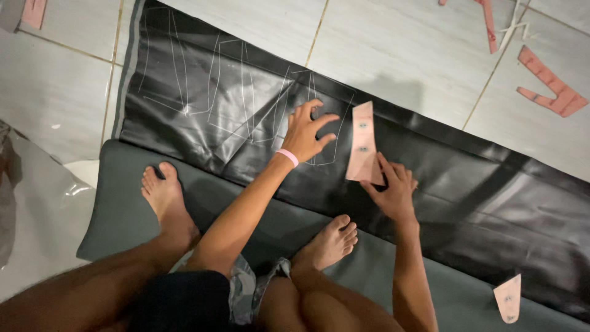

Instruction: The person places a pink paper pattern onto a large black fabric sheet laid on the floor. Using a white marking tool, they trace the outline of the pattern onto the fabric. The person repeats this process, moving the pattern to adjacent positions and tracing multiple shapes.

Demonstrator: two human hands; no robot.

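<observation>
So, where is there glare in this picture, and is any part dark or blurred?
Head view: glare streaks the shiny black sheet, strongest near its left end around the chalk lines; the floor tiles are evenly lit. The legs along the bottom edge fall in shadow. The left hand and right hand holding the pink pattern piece look sharp.

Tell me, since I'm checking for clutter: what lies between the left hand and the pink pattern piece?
Only bare black sheet with chalk outlines lies between the left hand and the pattern piece, seen in the head view.
</observation>
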